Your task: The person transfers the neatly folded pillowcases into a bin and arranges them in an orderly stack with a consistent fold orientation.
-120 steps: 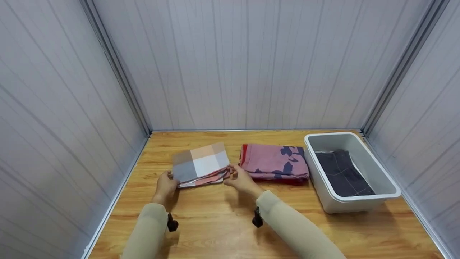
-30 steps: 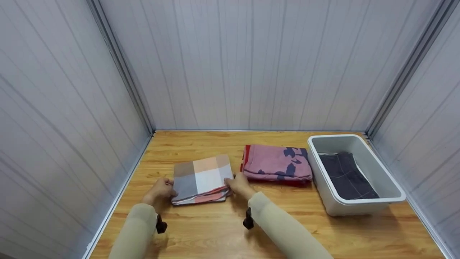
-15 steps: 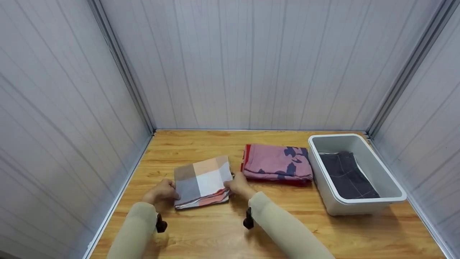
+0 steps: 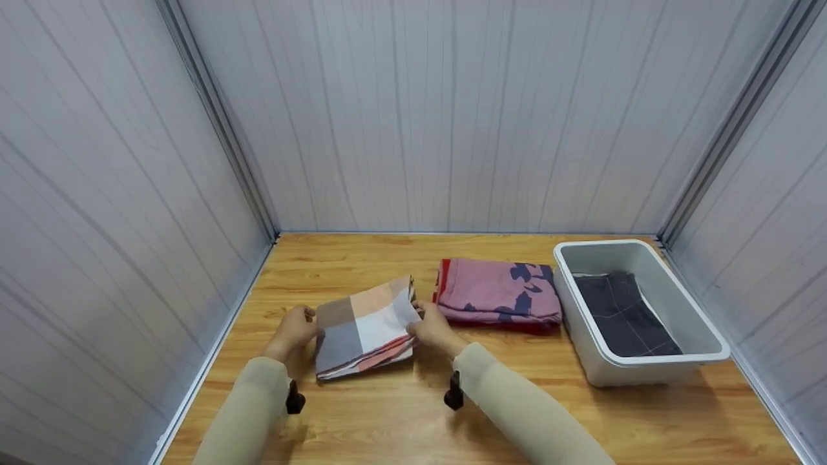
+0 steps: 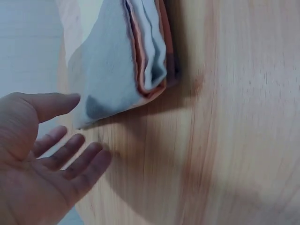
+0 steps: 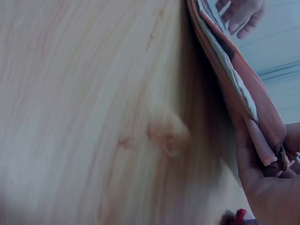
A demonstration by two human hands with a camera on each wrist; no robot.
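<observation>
A folded checked cloth (image 4: 362, 326) in grey, white, peach and brown lies slightly turned on the wooden table, its layered edges toward me. My right hand (image 4: 437, 328) pinches its right side; in the right wrist view the fingers (image 6: 251, 161) curl round the layers, and that side is tipped up a little. At the left side is my left hand (image 4: 294, 332). The left wrist view shows this hand with thumb and fingers (image 5: 70, 152) spread, just off the cloth's grey corner (image 5: 105, 89).
Right of the checked cloth lies a folded pink cloth (image 4: 494, 290) with dark blue patches and red underneath. A white plastic bin (image 4: 585, 323) stands beside it, holding a folded dark cloth (image 4: 623, 316) with thin pale lines. Pale panel walls (image 4: 420, 129) enclose the table.
The checked cloth has come nearer to me since the earliest frame and turned slightly counterclockwise. My left hand has let go of its left edge and moved up a bit; the right hand keeps hold.
</observation>
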